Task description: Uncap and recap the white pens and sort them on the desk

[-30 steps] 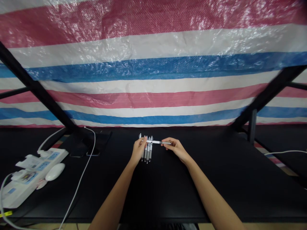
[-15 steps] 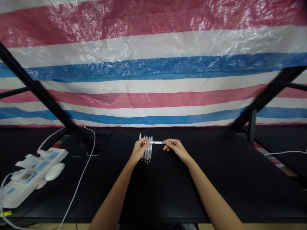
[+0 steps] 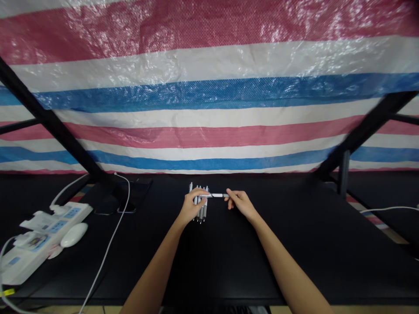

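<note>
A white pen (image 3: 218,195) with a grey grip lies level between my two hands, held just over the table. My left hand (image 3: 191,203) pinches its left end between thumb and fingers. At the grey right end, my right hand (image 3: 240,201) is closed on the pen with thumb and fingertips. Beneath and beside my left hand, several similar white and grey pens (image 3: 205,211) lie side by side with their tips toward me. My left fingers partly cover them.
On the black table (image 3: 137,257), a white power strip (image 3: 46,240) with plugs and a white mouse (image 3: 74,234) sit at left. A white cable (image 3: 113,237) runs past dark phones (image 3: 106,207). Black frame legs (image 3: 68,139) and a striped tarp (image 3: 209,137) stand behind.
My right fingers have shifted slightly along the pen's right end, and the tip that stuck out past them is now hidden. My left grip has changed a little. The row of pens stays put.
</note>
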The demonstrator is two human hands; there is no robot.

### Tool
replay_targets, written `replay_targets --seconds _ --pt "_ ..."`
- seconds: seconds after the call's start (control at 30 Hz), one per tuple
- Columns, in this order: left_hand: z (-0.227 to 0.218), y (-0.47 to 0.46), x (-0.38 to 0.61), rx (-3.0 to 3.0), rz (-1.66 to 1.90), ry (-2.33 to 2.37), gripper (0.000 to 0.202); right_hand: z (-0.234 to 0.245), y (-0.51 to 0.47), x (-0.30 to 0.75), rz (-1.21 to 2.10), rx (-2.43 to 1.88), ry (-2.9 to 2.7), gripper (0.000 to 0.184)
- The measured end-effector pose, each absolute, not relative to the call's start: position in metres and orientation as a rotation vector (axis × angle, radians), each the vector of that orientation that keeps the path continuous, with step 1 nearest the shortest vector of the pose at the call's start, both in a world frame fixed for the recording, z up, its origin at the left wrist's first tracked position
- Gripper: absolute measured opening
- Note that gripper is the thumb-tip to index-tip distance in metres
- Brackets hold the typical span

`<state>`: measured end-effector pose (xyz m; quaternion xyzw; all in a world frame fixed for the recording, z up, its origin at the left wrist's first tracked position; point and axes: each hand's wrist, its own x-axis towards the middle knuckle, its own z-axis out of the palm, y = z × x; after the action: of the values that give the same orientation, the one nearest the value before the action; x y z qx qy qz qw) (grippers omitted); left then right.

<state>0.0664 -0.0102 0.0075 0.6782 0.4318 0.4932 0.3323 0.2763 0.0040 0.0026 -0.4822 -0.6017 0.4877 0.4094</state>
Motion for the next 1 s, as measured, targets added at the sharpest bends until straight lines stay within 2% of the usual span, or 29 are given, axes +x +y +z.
replay_targets --seconds 0.1,0.23,0.43,0.77,1.0 --pt "0.006 -0.009 0.066 1.711 1.296 1.247 0.037 0.002 0.005 0.277 1.151 -1.196 -1.525 0.049" --pt "0.005 -0.007 0.062 1.593 1.372 1.548 0.019 0.005 0.005 0.279 1.034 -1.174 -1.544 0.041" --pt "0.007 -0.008 0.059 1.624 1.256 1.661 0.041 0.003 0.004 0.277 1.034 -1.14 -1.55 0.031" --pt "0.0 -0.003 0.059 1.765 1.284 1.547 0.028 0.002 0.004 0.277 0.969 -1.175 -1.57 0.032" --pt "-0.004 -0.001 0.059 1.706 1.269 1.434 0.019 0.006 0.002 0.279 0.91 -1.236 -1.618 0.042"
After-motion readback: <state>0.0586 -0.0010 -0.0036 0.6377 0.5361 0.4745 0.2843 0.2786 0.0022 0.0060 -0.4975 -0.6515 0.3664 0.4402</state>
